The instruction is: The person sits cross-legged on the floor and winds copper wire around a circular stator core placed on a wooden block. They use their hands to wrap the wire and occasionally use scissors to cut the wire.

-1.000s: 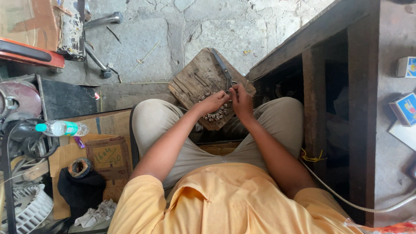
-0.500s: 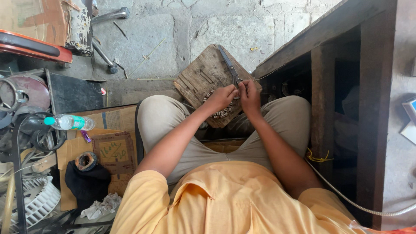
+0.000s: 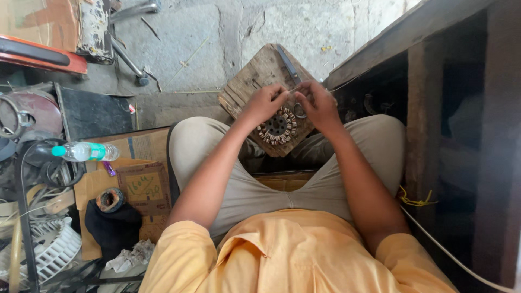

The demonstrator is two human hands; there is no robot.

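A round stator point(image 3: 278, 128) with copper-coloured coils around a dark centre lies on a worn wooden board point(image 3: 251, 81) between my knees. My left hand point(image 3: 265, 103) hovers just above the stator's upper left, fingers pinched on a thin wire point(image 3: 293, 89). My right hand point(image 3: 319, 104) is close beside it at the upper right, pinching the same thin wire, which trails off to the right. A pair of scissors point(image 3: 287, 64) lies on the board beyond my hands, its handle partly hidden by my fingers.
A dark wooden bench point(image 3: 450, 81) runs along the right. On the left lie a clear plastic bottle with a green cap point(image 3: 84, 152), flattened cardboard point(image 3: 135, 184), a white fan grille point(image 3: 54, 252), a small ring-shaped part point(image 3: 110, 199) and dark cloth. Stone floor lies ahead.
My hands have drawn slightly up and apart over the board, so the stator shows more fully below them. The view has shifted a little.
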